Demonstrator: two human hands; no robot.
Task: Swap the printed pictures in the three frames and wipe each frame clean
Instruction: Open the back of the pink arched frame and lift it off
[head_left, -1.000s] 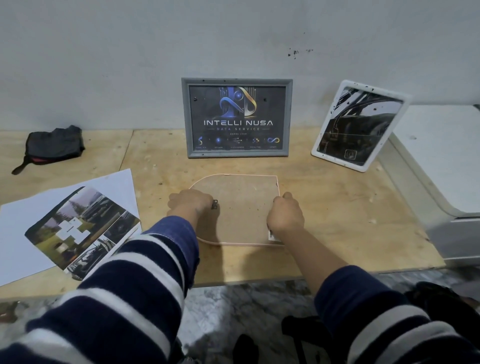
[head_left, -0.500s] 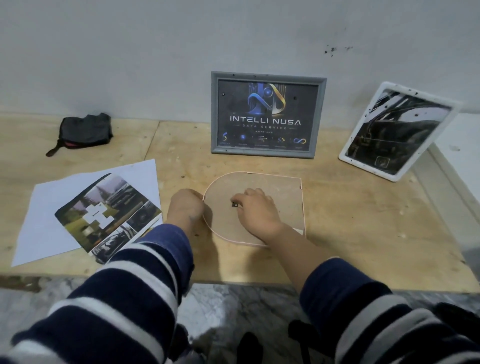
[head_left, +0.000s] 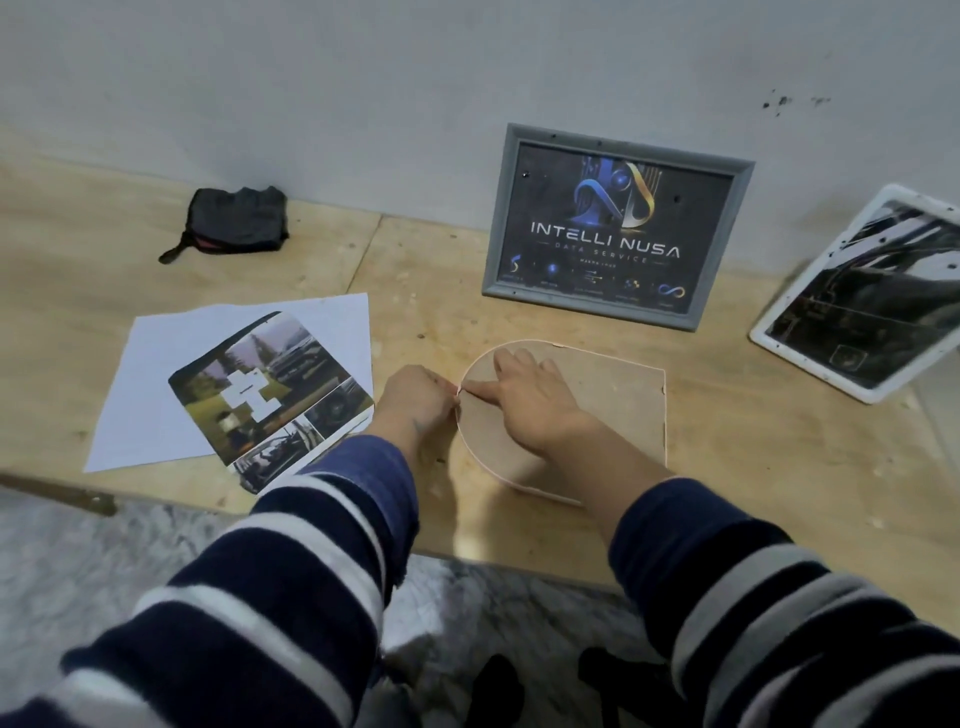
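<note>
Face-down arched frame (head_left: 597, 415) flat on bench (head_left: 779, 467). Right hand (head_left: 530, 400) spread flat on its backing; left hand (head_left: 415, 400) pinching the rim, grip curled. Risk: prying fingertips slipping, bending the backing.

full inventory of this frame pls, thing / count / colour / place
face-down frame: 1, brown backing board with pale pink rim, lying flat at table centre under the hands
grey frame: 1, grey with dark logo print, leaning on the wall behind it
white frame: 1, white with dark picture, tilted at far right
printed picture: 1, photo collage with a white cross shape, on the paper at left
white paper: 1 sheet, white, table left
dark cloth: 1, black with a red edge, back left by the wall
table: 1, light plywood
left hand: 1, at the frame's left rim, fingers curled
right hand: 1, flat on the backing, index finger pointing at the left rim
</note>
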